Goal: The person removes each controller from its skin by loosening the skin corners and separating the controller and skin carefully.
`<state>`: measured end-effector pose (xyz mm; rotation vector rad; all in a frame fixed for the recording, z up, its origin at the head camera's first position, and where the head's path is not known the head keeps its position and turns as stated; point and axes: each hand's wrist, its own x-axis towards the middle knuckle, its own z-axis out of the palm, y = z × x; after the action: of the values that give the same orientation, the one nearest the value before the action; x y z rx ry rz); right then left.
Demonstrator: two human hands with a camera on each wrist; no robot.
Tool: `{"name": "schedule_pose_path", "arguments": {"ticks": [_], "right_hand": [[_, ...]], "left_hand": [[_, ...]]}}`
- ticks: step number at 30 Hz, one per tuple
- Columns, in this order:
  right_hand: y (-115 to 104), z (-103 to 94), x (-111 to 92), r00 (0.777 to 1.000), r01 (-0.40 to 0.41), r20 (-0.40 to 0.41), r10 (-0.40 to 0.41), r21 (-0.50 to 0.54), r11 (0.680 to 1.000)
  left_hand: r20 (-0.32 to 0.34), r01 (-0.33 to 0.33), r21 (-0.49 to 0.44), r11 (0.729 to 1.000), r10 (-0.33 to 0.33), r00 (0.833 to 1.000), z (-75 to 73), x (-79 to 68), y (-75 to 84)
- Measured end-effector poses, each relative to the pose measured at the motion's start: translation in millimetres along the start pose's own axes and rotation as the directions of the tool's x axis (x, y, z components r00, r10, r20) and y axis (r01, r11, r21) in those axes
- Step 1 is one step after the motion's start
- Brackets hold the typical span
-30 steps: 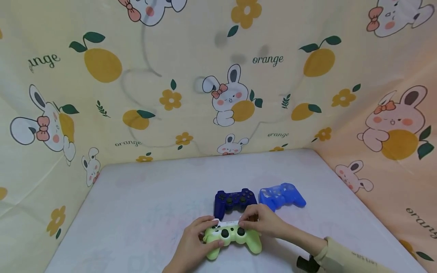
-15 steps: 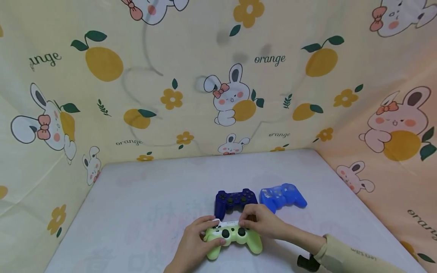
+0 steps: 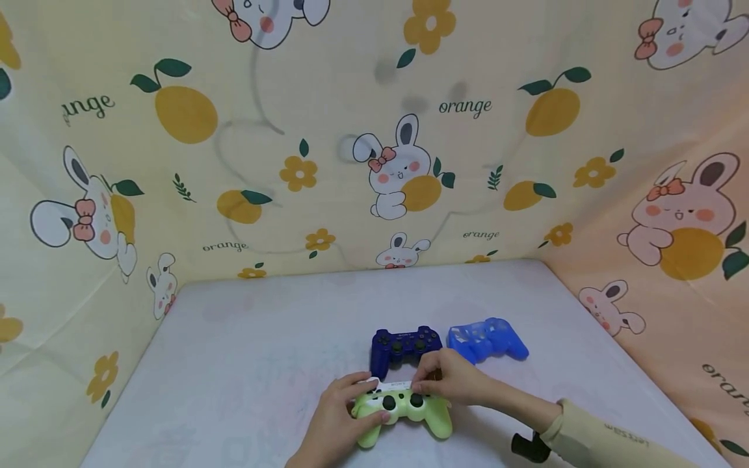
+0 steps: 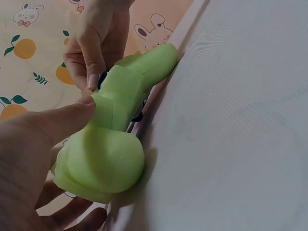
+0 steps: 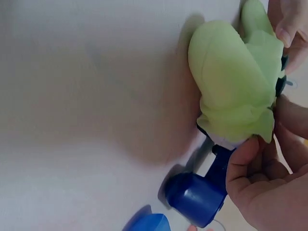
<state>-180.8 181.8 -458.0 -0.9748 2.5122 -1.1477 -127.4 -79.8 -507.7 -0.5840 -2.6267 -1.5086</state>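
A white controller (image 3: 398, 386) sits in a green cover (image 3: 437, 419) at the near side of the white tabletop (image 3: 263, 370), between the two hands. The cover goes over both grips and most of the front. The white top edge shows bare, and two black sticks (image 3: 389, 403) poke out. It is hard to tell if the cover touches the tabletop.

The left hand (image 3: 336, 416) holds the left end, with its thumb on the front and other fingers at the top and back. The right hand (image 3: 453, 379) pinches the edge of the cover at the top right corner, with thumb and bent fingers.

Just past the white controller lies a dark blue controller (image 3: 406, 338). To its right is a blue cover (image 3: 491, 339), lying flat. A pale sleeve (image 3: 608, 437) is on the right arm, and a black thing (image 3: 529, 448) is by the wrist. Cloth (image 3: 351, 244) with bunnies and oranges hangs all around.
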Motion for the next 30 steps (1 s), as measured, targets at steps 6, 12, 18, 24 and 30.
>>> {"name": "schedule_pose_path", "arguments": {"ticks": [6, 12, 18, 24, 30], "right_hand": [[-3.7, 5.1, -1.4, 0.999, -0.043, 0.001, 0.043, 0.021, 0.999], [-5.9, 6.4, -1.8, 0.998, -0.062, 0.015, 0.061, 0.042, 0.997], [-5.8, 2.9, -0.4, 0.996, -0.084, 0.035, 0.082, 0.046, 0.995], [-8.3, 1.5, -1.6, 0.994, -0.102, 0.043, 0.098, 0.079, 0.992], [-8.5, 4.1, -3.9, 0.996, -0.089, 0.02, 0.089, 0.046, 0.995]], "left_hand": [[-0.006, -0.05, 0.05, 0.997, 0.051, 0.999, 5.4, -1.2, -2.0], [-0.01, -0.044, 0.096, 0.994, 0.045, 0.999, 10.0, -0.3, -1.1], [-0.013, -0.028, 0.082, 0.996, 0.03, 0.999, 7.9, 3.2, 1.7], [-0.009, -0.011, 0.089, 0.996, 0.012, 1.0, 6.6, 3.6, 5.1], [-0.005, 0.008, 0.089, 0.996, -0.007, 1.0, 5.7, 2.5, 7.0]]}}
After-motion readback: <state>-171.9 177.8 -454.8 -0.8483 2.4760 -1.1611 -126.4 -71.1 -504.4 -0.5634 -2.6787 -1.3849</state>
